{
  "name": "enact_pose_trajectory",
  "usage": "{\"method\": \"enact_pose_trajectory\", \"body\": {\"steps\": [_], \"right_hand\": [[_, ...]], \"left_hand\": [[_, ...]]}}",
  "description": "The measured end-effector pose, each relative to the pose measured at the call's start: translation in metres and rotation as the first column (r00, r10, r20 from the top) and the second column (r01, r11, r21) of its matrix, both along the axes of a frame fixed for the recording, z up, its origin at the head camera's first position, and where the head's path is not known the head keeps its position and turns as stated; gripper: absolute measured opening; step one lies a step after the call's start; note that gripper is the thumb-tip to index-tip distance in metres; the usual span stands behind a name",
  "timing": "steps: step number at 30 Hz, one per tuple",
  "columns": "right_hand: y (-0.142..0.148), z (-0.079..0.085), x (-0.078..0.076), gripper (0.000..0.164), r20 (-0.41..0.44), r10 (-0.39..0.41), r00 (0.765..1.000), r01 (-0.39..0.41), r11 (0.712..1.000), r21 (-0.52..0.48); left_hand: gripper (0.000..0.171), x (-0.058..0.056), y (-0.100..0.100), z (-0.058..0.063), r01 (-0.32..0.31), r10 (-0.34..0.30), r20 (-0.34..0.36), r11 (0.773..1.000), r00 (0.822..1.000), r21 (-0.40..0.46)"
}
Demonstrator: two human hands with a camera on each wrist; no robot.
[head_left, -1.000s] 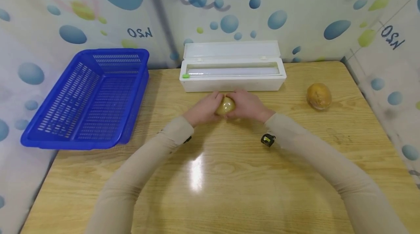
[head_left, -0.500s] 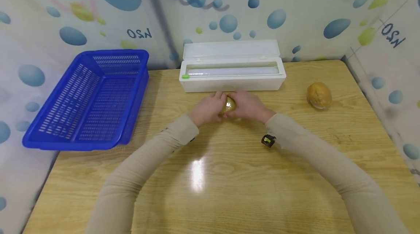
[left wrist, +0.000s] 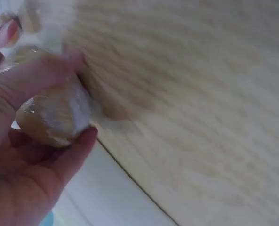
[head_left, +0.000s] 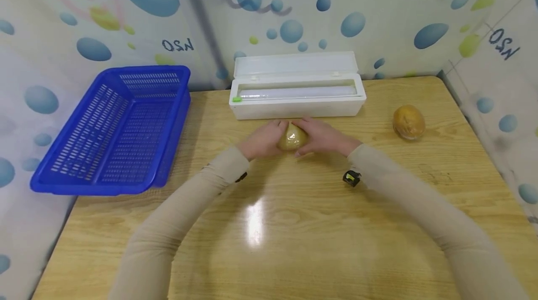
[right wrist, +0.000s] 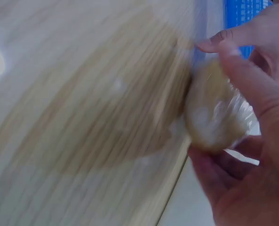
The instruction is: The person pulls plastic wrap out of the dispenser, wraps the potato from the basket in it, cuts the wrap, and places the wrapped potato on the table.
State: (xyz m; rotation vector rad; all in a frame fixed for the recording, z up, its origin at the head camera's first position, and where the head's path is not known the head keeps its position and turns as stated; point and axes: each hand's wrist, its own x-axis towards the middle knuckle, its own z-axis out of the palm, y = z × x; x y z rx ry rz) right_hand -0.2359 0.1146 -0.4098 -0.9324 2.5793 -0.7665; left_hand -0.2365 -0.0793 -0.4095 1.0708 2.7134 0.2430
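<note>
A roundish yellow-brown fruit [head_left: 293, 137], wrapped in shiny cling film, is between my two hands, just in front of the white box. My left hand [head_left: 264, 139] holds it from the left; in the left wrist view the thumb crosses the wrapped fruit [left wrist: 52, 115] and fingers curl beneath. On the other side my right hand [head_left: 322, 137] grips it with curled fingers, and its thumb lies over the film in the right wrist view. Its exact kind cannot be told. Folds of clear film show on its surface. The palms hide part of it.
Behind the hands stands a white cling film box [head_left: 297, 109], lid raised, with a film roll [head_left: 298, 93] and a green slider [head_left: 237, 99]. A blue plastic basket [head_left: 172, 150] sits at left. An orange round fruit [head_left: 409, 122] in film lies on the wooden table [head_left: 294, 244] at right.
Both hands have stayed on the fruit, turning and adjusting it. The right hand has shifted slightly right and spread, so more of the fruit shows between them.
</note>
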Motion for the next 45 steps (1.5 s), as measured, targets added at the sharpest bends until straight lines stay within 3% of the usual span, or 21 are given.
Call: {"method": "enact_pose_trajectory", "body": {"steps": [3,7,12,15,22,26,29,34,38,40,45], "right_hand": [[0.006,-0.001,-0.002,0.065,-0.004,0.040,0.999,-0.040,0.999,-0.035],[0.007,-0.001,-0.004,0.051,-0.079,0.075,0.994,-0.075,0.997,-0.001],[0.005,-0.001,-0.002,0.072,-0.107,0.086,0.991,-0.079,0.995,0.064],[0.001,-0.002,0.002,0.080,-0.116,0.078,0.990,-0.067,0.993,0.096],[-0.005,-0.001,0.005,0.069,-0.212,0.095,0.973,-0.064,0.986,0.152],[-0.004,-0.003,0.005,0.076,-0.215,0.109,0.971,-0.083,0.989,0.126],[-0.005,-0.005,0.005,0.078,-0.228,0.098,0.969,-0.072,0.990,0.118],[-0.004,-0.005,0.006,0.076,-0.226,0.040,0.973,-0.008,0.990,0.140],[0.007,0.000,0.008,0.072,-0.126,-0.043,0.991,0.060,0.990,0.130],[0.019,0.005,0.009,0.072,-0.089,-0.087,0.992,0.099,0.984,0.146],[0.057,0.017,0.014,0.069,-0.097,-0.219,0.971,0.237,0.937,0.256]], "left_hand": [[0.057,-0.001,-0.001,0.001,0.023,-0.023,0.008,1.000,1.000,0.001],[0.057,0.001,0.000,0.004,0.037,-0.039,-0.032,0.999,0.999,-0.037],[0.062,0.004,0.005,0.006,0.027,-0.033,-0.073,0.997,0.997,-0.078],[0.067,0.005,0.006,0.007,0.034,-0.037,-0.056,0.997,0.998,-0.067],[0.063,-0.004,-0.002,0.007,0.037,-0.049,0.107,0.993,0.993,0.109],[0.062,-0.008,-0.005,0.009,0.073,-0.085,0.099,0.990,0.991,0.122],[0.064,-0.008,-0.004,0.010,0.059,-0.071,0.102,0.992,0.992,0.110],[0.072,-0.005,-0.005,0.007,0.006,-0.023,0.136,0.993,0.990,0.120],[0.083,-0.004,-0.011,0.006,-0.030,0.010,0.159,0.992,0.987,0.124],[0.076,-0.004,-0.015,0.006,-0.034,0.021,0.145,0.996,0.989,0.087],[0.035,-0.004,-0.023,0.009,0.033,-0.034,0.071,0.999,0.997,0.015]]}}
